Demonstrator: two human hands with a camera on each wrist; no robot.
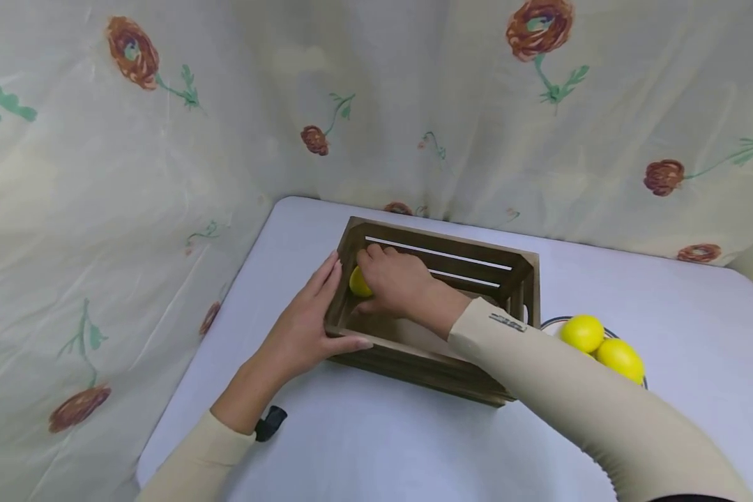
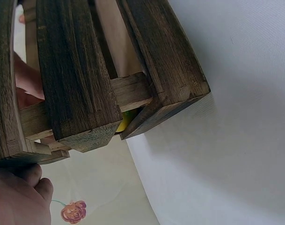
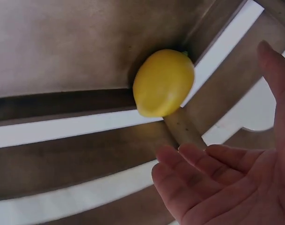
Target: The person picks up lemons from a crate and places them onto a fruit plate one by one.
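A dark wooden slatted crate (image 1: 427, 387) stands on the white table. Inside its far left corner lies one lemon (image 3: 164, 83), partly covered by my right hand in the head view. My right hand (image 1: 397, 280) reaches into the crate; in the right wrist view its fingers (image 3: 198, 176) are extended, with the palm facing the lemon and a gap between them. My left hand (image 1: 301, 328) rests at the crate's left end, its fingers along the end rim and its thumb over the front rim. Through the slats in the left wrist view, a bit of the yellow lemon (image 2: 126, 121) shows.
Right of the crate, a plate (image 1: 549, 322) with a dark-lined rim holds more lemons (image 1: 620, 359), partly hidden behind my right sleeve. A flower-printed curtain (image 1: 376, 90) hangs behind and left of the table (image 1: 376, 446). A black strap piece (image 1: 271, 423) sits at my left wrist.
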